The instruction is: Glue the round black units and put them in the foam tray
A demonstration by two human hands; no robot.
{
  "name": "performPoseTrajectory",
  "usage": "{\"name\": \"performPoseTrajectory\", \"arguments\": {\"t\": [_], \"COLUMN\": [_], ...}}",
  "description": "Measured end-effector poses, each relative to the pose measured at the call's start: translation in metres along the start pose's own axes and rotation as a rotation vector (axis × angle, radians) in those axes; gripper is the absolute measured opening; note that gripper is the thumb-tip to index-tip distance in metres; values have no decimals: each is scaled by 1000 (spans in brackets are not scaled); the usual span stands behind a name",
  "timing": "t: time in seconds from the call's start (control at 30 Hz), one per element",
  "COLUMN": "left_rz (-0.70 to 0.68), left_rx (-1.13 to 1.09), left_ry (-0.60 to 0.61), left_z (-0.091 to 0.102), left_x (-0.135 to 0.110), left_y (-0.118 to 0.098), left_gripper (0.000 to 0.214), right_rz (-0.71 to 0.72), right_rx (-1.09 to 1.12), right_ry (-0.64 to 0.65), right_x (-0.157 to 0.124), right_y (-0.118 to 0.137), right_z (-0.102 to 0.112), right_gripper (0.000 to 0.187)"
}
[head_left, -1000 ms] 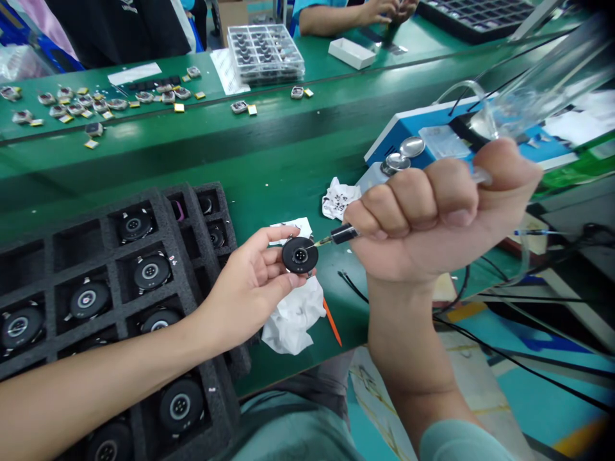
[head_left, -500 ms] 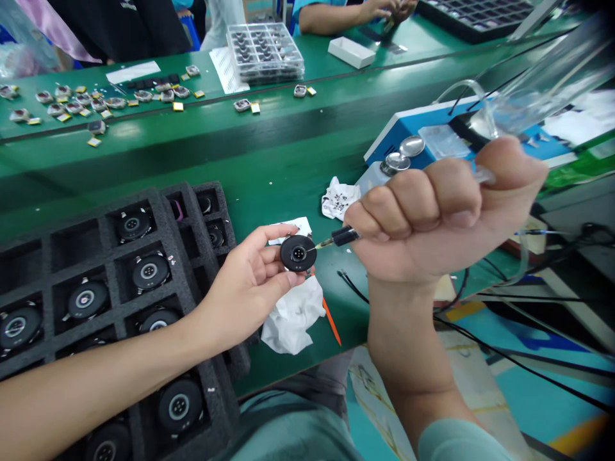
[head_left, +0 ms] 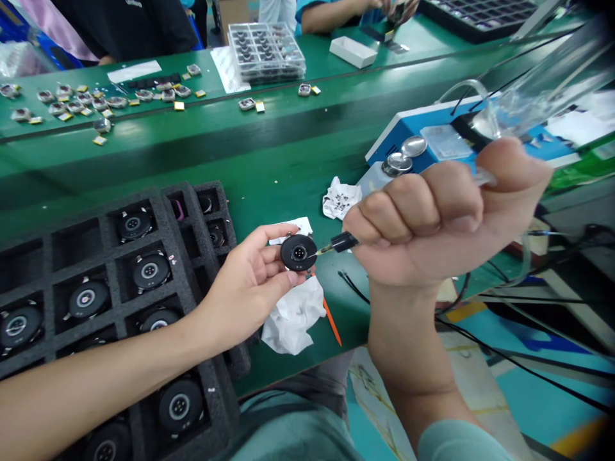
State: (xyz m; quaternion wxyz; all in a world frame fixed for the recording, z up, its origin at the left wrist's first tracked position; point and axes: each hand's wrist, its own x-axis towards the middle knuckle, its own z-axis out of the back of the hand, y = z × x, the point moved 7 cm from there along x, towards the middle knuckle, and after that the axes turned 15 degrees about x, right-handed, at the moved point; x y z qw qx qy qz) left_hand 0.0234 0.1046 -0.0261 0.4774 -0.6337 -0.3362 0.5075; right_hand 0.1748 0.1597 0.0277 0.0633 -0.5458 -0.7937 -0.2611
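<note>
My left hand (head_left: pixel 259 269) pinches a round black smartwatch body (head_left: pixel 298 253) by its edges, back side up, with a pale ring and small metal contacts at its centre. My right hand (head_left: pixel 442 218) is closed in a fist around a dispensing syringe (head_left: pixel 342 242), whose barrel is mostly hidden by the fingers. Its black lower end and thin needle point left, the tip at the right part of the watch back. Whether the needle touches the surface I cannot tell. Below the watch lie a crumpled white tissue (head_left: pixel 294 317) and an orange stick (head_left: pixel 332 323).
Black foam trays (head_left: pixel 110 256) with similar watch bodies fill the left. A spotted tissue (head_left: pixel 341 198), a dispenser bottle (head_left: pixel 396 165) and a blue machine (head_left: pixel 408 125) stand beyond my right hand. Several small watch parts (head_left: pixel 100 102) and a clear compartment box (head_left: pixel 266 51) lie across the bench.
The needle tip has shifted slightly right and down, from near the centre ring towards the watch's right rim. My left hand holds still. Across the bench, a co-worker's hands have moved a little.
</note>
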Motion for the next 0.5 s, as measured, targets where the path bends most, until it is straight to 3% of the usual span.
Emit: {"name": "performPoseTrajectory", "arguments": {"t": [0.27, 0.5], "left_rz": [18, 37], "left_rx": [14, 16], "left_ry": [7, 11], "left_z": [-2, -2], "left_x": [0, -2], "left_y": [0, 1], "left_gripper": [49, 49], "right_rz": [107, 129], "right_rx": [100, 44], "right_ry": [-34, -59], "right_x": [-3, 1], "right_y": [0, -3], "right_z": [10, 2], "right_gripper": [55, 58]}}
